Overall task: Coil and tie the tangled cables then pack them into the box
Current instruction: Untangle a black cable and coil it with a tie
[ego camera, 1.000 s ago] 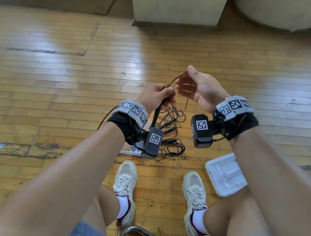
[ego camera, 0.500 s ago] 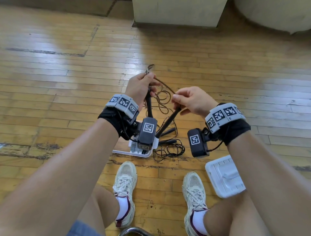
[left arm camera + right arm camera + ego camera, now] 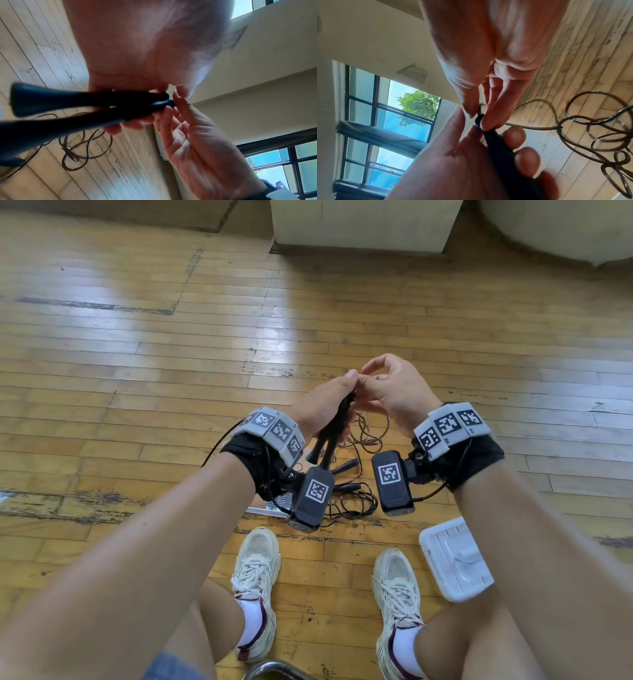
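Left hand: we see our left hand point(image 3: 322, 405) raised in the middle of the scene, its fingers point(image 3: 135, 123) curled round the two black handles point(image 3: 330, 436), which hang down toward its wrist camera.
Right hand: our right hand point(image 3: 394, 392) is just right of the left one and touching it; thumb and forefinger point(image 3: 498, 108) pinch the thin brown cable point(image 3: 539, 127) right where it meets the handle tips, while the other fingers are loosely curled.
Brown cable: from the pinch it drops in loose, tangled loops below and to the far side of the hands, hanging above the floor point(image 3: 137, 371); we cannot tell whether its lowest loops touch the boards.
Black cable: a second tangle, the black cable point(image 3: 352, 505), lies on the floor nearer to us, under the wrists, with two more dark handles point(image 3: 346, 465) lying in it.
Box: part of a pale box point(image 3: 270, 506) shows on the floor below the left wrist, mostly hidden by the wrist camera; what it holds is out of sight.
Lid: a white lid point(image 3: 455, 559) lies on the floor at the near right, beside our right shoe point(image 3: 397, 587).
Far side: a pale cabinet base point(image 3: 363, 227) stands on the boards.
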Motion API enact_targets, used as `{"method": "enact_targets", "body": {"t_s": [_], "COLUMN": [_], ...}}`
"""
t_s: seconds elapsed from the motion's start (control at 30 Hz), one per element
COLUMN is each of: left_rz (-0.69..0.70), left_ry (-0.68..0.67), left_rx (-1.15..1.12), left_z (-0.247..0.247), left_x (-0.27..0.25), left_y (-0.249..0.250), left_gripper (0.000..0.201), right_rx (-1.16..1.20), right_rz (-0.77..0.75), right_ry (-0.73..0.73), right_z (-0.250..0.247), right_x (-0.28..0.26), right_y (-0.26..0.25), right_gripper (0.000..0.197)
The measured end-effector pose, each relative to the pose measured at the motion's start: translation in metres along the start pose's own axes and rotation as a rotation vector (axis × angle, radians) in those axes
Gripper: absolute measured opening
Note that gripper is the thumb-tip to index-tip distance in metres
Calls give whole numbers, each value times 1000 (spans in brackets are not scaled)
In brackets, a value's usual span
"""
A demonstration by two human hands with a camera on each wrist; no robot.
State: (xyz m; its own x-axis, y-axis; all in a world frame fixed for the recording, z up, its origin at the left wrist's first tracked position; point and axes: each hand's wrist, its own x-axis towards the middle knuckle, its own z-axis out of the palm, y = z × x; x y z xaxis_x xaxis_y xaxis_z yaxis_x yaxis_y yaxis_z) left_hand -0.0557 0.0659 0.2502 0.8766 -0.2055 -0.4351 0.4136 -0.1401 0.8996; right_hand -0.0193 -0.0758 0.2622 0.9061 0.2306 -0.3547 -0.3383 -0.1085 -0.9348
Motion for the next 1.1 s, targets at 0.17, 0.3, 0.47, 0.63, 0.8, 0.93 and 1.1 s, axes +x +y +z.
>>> {"method": "enact_targets", "body": {"t_s": [0.17, 0.3, 0.47, 0.63, 0.8, 0.93, 1.1], "left_rz": [24, -13, -42, 12, 13, 86, 202], "left_ry": [-13, -35, -47, -117, 9, 215, 314], "left_rx": [-61, -78, -109, 65, 280, 293, 48], "left_z": [-3, -6, -14, -17, -18, -19, -21], "left_x": [0, -3, -3, 0, 1, 5, 7], "left_y": [-2, 2, 4, 0, -5, -7, -1], "left_gripper": [39, 54, 54, 21, 24, 25, 18], "right_rx": [-426, -595, -615, -606, -499, -266, -87], "right_rz": [-180, -226, -197, -256, -192, -20, 37], "right_ry": [-115, -236, -255, -81, -69, -131, -229], "right_z": [0, -2, -8, -13, -23, -18, -14], "right_x": [-3, -3, -1, 4, 6, 4, 0], "right_y": [1, 0, 4, 6, 4, -1, -3], "right_gripper": [17, 40, 41, 32, 35, 36, 23]}}
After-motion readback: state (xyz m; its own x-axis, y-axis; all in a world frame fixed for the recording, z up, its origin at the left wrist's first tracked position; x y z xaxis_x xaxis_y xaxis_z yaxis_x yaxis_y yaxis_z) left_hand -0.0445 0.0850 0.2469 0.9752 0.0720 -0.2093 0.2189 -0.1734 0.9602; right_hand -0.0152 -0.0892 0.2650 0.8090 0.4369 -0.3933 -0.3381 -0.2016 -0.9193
